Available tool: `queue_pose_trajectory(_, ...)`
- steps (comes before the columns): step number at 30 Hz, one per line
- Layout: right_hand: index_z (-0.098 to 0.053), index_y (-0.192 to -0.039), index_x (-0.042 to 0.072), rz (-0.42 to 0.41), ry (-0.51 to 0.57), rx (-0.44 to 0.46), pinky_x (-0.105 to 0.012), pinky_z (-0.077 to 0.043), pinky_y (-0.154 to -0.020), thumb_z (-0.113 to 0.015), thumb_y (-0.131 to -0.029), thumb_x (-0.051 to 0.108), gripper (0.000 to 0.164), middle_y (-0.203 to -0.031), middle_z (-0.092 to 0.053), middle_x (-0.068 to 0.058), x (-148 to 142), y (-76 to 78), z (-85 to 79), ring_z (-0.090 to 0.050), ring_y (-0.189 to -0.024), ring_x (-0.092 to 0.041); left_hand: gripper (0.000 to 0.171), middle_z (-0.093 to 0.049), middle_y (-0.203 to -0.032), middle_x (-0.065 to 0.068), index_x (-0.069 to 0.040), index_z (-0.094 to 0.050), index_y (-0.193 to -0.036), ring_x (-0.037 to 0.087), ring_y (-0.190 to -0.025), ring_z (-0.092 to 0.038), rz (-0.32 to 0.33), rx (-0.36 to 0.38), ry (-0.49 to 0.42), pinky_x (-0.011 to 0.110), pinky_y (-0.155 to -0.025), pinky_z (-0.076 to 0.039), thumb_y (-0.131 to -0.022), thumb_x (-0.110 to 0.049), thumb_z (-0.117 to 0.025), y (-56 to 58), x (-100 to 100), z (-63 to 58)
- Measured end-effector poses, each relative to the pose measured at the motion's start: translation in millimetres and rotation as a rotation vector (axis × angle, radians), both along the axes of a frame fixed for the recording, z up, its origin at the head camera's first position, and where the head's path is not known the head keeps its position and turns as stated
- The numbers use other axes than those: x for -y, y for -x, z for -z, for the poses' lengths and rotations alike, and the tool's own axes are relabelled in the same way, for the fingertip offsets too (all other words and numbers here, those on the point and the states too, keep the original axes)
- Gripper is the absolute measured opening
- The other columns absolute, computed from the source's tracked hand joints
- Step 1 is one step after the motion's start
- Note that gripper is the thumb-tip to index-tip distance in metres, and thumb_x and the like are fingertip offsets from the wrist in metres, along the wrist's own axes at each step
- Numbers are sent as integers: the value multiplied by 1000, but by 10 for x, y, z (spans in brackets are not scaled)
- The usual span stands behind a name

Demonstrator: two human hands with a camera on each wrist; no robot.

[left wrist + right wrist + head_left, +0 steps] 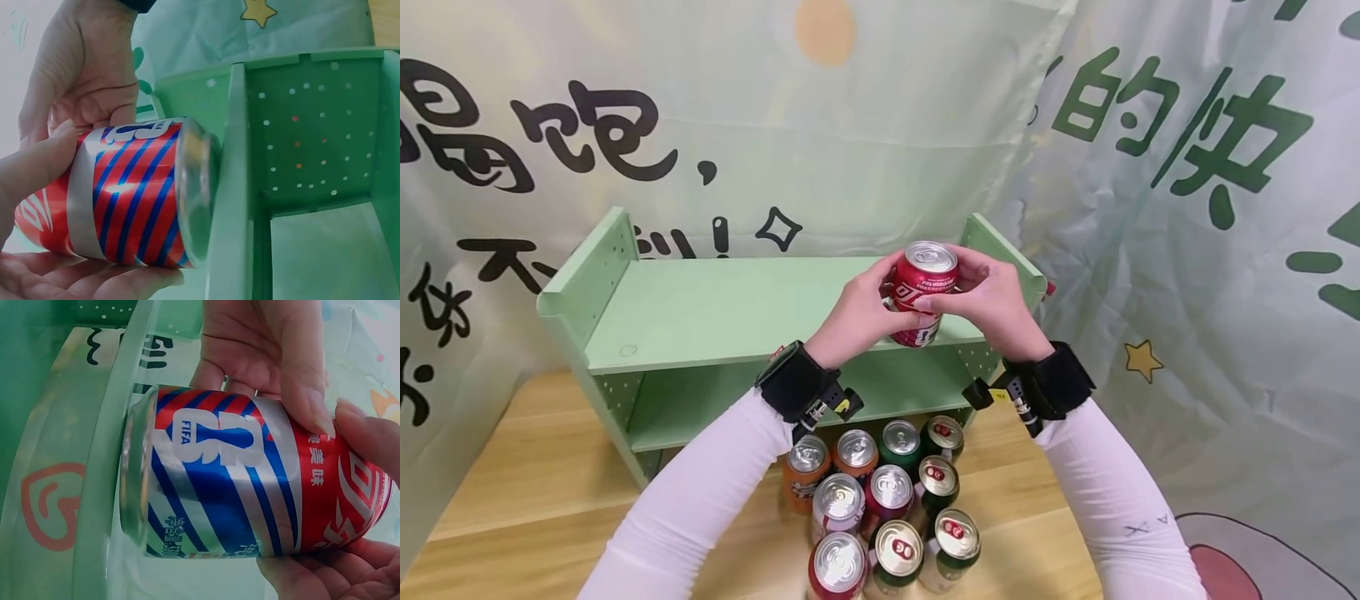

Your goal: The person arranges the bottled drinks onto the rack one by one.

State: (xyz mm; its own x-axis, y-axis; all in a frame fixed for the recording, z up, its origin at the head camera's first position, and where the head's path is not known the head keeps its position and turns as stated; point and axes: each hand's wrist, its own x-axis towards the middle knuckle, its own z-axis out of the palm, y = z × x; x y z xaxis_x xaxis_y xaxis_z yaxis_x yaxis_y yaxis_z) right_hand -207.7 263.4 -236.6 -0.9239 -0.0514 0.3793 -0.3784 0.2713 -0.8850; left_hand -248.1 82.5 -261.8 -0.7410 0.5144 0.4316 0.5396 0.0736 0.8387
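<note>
A red soda can point(925, 287) with a silver top is held between both hands at the right part of the green shelf's top board point(722, 300). My left hand point(863, 310) grips it from the left, thumb across the front. From the right, my right hand point(994, 298) grips the same can, its thumb also on the front. Blue and silver stripes and a FIFA emblem show on the can point(219, 475) in the right wrist view. The can's base is right at the board's front edge point(228, 187) in the left wrist view.
Several cans stand grouped on the wooden table point(497, 492) before the shelf, among them an orange can point(805, 479), a green can point(901, 442) and a red can point(838, 571). Below the top board is a lower shelf point(700, 404). Printed cloth point(865, 167) hangs behind.
</note>
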Motion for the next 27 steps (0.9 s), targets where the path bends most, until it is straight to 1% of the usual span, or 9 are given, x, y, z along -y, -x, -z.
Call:
queue_pose_trajectory(6, -55, -131, 7, 3, 11, 33, -27, -54, -84, -80, -72, 5, 64, -118, -65, -11, -17, 40, -23, -64, -104, -18, 79, -55, -129, 7, -8, -38, -142, 20, -114, -54, 3, 34, 67, 35, -95, -48, -76, -22, -79, 67, -23, -71)
queue_pose_trajectory(10, -55, -131, 7, -23, 24, 48, -27, -54, -85, -80, -72, 4, 64, -120, -64, -11, -15, 77, -31, -63, -105, -19, 78, -55, -128, 8, -7, -39, -140, 20, -113, -55, -3, 45, 106, 35, -94, -48, -76, -24, -79, 105, -11, -108)
queue_pose_trajectory(14, -53, -132, 6, -53, 3, 51, -27, -53, -86, -80, -74, 7, 65, -122, -62, -13, -42, 119, -38, -63, -105, -18, 77, -57, -126, 7, -8, -40, -140, 19, -112, -56, -10, 42, 153, 35, -93, -48, -76, -27, -79, 145, -3, -143)
queue_pose_trajectory(21, -50, -134, 4, -107, -45, 53, -27, -54, -85, -78, -77, 9, 63, -121, -61, -16, -104, 203, -69, -64, -103, -19, 72, -59, -123, 9, -5, -43, -136, 20, -110, -58, -24, 37, 183, 35, -92, -49, -78, -29, -78, 229, -34, -194)
queue_pose_trajectory(25, -49, -135, 4, -94, -103, 67, -26, -54, -84, -77, -78, 10, 64, -123, -60, -16, -122, 201, -90, -64, -102, -17, 69, -60, -119, 10, -3, -47, -132, 21, -108, -59, -9, 52, 183, 35, -91, -50, -76, -25, -80, 250, -51, -219)
queue_pose_trajectory(27, -49, -135, 4, -80, -165, 77, -26, -54, -83, -78, -78, 11, 65, -123, -60, -15, -122, 182, -116, -64, -101, -17, 69, -60, -118, 11, -2, -47, -131, 22, -107, -59, -1, 57, 204, 35, -90, -51, -75, -23, -81, 257, -53, -237)
